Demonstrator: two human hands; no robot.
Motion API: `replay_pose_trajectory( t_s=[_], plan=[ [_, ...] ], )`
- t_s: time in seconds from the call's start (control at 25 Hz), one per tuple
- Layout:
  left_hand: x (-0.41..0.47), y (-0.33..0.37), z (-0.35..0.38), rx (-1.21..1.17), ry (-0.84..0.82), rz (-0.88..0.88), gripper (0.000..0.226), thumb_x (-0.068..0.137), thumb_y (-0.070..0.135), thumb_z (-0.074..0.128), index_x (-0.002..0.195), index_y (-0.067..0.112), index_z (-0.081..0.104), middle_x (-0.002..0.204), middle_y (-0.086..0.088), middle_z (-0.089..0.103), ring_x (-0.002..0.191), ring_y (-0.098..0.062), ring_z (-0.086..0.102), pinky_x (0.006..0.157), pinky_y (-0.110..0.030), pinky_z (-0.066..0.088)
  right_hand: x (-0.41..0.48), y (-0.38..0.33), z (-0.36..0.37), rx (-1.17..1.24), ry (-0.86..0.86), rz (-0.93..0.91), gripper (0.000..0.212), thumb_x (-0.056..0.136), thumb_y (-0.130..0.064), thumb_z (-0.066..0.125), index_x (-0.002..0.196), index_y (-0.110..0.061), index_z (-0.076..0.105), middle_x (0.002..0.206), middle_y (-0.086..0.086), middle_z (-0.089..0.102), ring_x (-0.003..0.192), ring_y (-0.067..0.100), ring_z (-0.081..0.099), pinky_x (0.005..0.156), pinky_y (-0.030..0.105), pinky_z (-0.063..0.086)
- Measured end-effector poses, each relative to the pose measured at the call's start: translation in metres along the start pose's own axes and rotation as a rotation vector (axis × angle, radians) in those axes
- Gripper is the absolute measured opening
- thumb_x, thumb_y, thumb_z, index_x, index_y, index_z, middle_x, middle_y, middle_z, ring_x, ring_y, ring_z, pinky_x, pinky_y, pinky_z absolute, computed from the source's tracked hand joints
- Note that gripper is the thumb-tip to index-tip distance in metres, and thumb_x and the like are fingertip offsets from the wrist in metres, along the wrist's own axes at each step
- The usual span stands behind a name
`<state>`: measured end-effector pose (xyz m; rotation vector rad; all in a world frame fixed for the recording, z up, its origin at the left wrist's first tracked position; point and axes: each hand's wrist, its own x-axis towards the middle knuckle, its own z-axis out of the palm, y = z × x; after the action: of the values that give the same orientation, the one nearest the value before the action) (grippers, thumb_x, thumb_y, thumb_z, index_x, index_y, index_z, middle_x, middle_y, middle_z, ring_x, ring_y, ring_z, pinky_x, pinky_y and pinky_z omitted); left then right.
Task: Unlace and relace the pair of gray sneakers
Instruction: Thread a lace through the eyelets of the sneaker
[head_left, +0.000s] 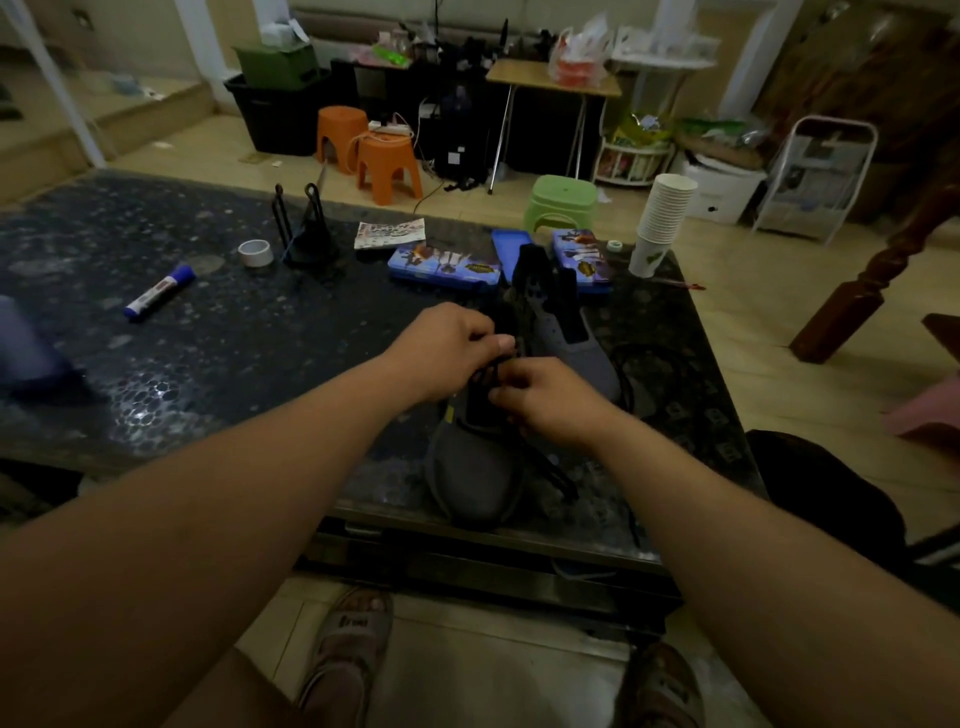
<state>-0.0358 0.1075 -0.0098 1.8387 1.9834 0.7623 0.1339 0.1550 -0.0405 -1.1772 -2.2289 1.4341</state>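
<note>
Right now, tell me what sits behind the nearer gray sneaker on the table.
The second gray fabric sneaker, and beyond it two blue printed tins. The left hand and right hand, pinching the black lace, hide the nearer sneaker's eyelets.

On the table (234, 338), the far sneaker (582, 353) lies behind and right of the near sneaker (478, 473).

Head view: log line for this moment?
phase: working lace on near sneaker | left hand: pinches black lace | right hand: pinches black lace | far sneaker: untouched, behind | surface: table
</note>
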Motion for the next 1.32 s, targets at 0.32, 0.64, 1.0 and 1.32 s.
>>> replay_pose_trajectory(
  t_s=[0.32,0.64,1.0,1.32],
  plan=[
    [-0.015,-0.003,0.012,-0.308,0.066,-0.097,0.022,0.102,0.029,0.064,0.094,0.010,0.073,0.079,-0.001,0.072,0.069,-0.008,0.066,0.071,-0.027,0.049,0.015,0.010,0.020,-0.038,0.144,-0.103,0.023,0.098,-0.024,0.071,0.076,-0.017,0.071,0.064,-0.007,0.064,0.055,-0.006,0.054,0.058,0.017,0.040],
    [-0.101,-0.064,0.094,0.037,0.008,-0.205,0.097,0.080,0.075,0.061,0.158,0.024,0.035,0.148,0.001,0.045,0.137,-0.022,0.045,0.112,-0.048,0.041,0.024,-0.003,0.009,-0.232,0.126,-0.083,0.037,0.099,-0.027,0.070,0.074,-0.001,0.065,0.065,0.005,0.064,0.063,0.017,0.063,0.063,0.031,0.051],
    [-0.101,-0.063,0.093,0.040,0.067,-0.181,0.092,0.083,0.068,0.068,0.158,0.024,0.036,0.145,0.000,0.047,0.135,-0.025,0.046,0.110,-0.048,0.042,0.083,-0.067,-0.046,-0.005,0.393,-0.067,0.027,0.100,-0.024,0.068,0.091,0.001,0.074,0.066,0.009,0.064,0.055,0.018,0.059,0.058,0.034,0.053],
    [-0.101,-0.063,0.092,0.021,0.083,-0.171,0.097,0.078,0.073,0.067,0.156,0.022,0.040,0.141,0.001,0.049,0.133,-0.023,0.048,0.110,-0.048,0.042,0.102,-0.066,-0.051,-0.020,0.423,-0.083,0.019,0.098,-0.026,0.069,0.085,-0.014,0.074,0.072,0.006,0.066,0.070,0.023,0.064,0.078,0.048,0.062]
  ],
)
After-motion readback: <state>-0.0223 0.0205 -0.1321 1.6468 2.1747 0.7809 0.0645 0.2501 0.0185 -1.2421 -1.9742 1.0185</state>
